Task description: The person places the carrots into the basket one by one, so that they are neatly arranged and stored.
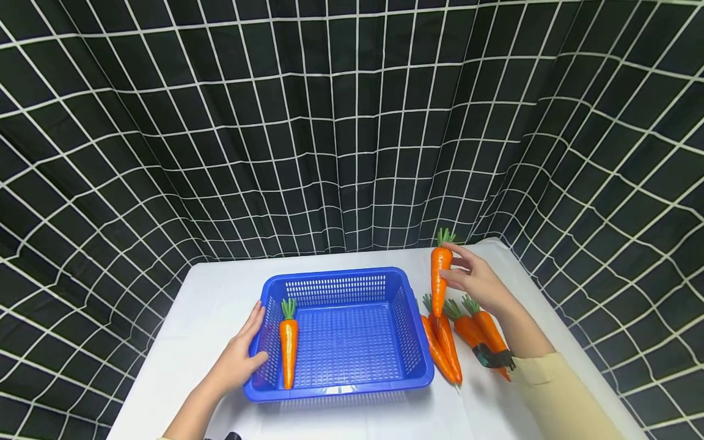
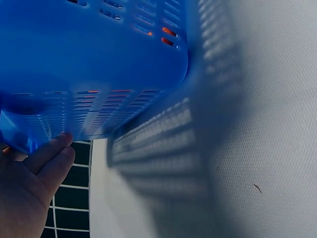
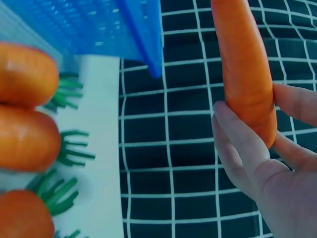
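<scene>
My right hand point(image 1: 470, 278) holds a carrot point(image 1: 440, 275) between thumb and fingers, raised over the other carrots with its green top up. The right wrist view shows my fingers around its thick end. My left hand point(image 1: 239, 360) rests at the left side of a blue plastic basket point(image 1: 335, 391), fingers straight along the outer wall and thumb over the rim. In the left wrist view, the fingertips touch the basket's perforated side. Inside the basket, one carrot point(image 1: 288, 351) lies along the left wall, green top toward the back.
Right of the basket, several carrots point(image 1: 448, 351) lie on the white table point(image 1: 220, 287), two close to its wall and others beneath my right forearm. A black grid-patterned curtain point(image 1: 308, 153) hangs behind the table and along both sides.
</scene>
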`<state>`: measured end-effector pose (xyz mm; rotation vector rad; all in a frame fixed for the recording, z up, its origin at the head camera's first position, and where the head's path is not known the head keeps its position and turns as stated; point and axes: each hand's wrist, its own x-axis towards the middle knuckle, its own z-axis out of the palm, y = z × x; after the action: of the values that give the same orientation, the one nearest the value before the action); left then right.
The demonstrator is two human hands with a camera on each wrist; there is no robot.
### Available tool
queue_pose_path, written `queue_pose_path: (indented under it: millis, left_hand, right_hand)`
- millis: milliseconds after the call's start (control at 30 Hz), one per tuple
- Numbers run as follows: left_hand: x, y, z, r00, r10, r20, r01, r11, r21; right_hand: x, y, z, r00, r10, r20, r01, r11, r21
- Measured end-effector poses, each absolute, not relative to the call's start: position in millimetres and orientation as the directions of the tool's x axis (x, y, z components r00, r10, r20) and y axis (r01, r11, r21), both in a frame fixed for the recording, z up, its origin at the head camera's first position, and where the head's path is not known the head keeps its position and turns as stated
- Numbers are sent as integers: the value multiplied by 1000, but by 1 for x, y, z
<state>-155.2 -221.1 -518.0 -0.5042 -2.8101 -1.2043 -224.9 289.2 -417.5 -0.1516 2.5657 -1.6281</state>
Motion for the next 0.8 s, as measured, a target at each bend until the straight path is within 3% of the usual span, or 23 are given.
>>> queue_pose_path:
  millis: [800]
  left_hand:
    - [-157, -223, -521, -949, 268, 164, 304, 654, 693]
  right_hand:
    - [-242, 220, -412, -975, -221, -22, -49, 309, -950]
